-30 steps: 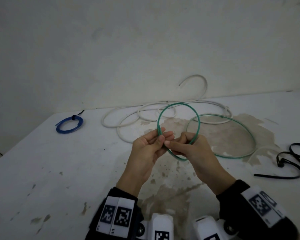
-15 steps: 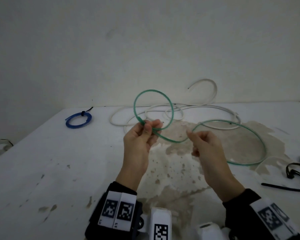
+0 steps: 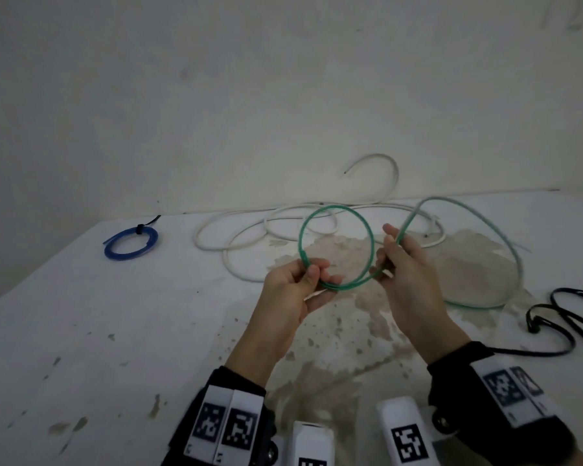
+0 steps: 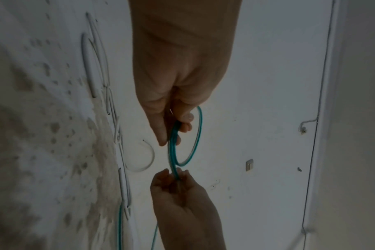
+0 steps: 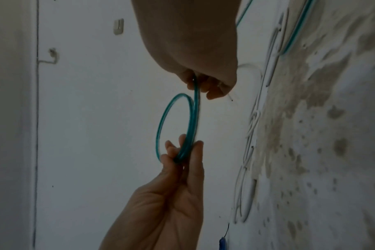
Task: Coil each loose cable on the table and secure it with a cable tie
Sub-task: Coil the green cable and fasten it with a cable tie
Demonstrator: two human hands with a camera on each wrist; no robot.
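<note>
While the left hand [image 3: 295, 290] pinches the bottom of a finished loop of the green cable [image 3: 336, 245] between thumb and curled fingers, the right hand [image 3: 406, 274] pinches the same cable just to the right of that loop. Both hands hold it above the table [image 3: 81, 331]. From the right hand the loose remainder arcs up, far and right, then drops to the table and curves back. The slack therefore lies on the right hand's side, so the next turn probably must be carried leftward to the left-hand pinch.
</note>
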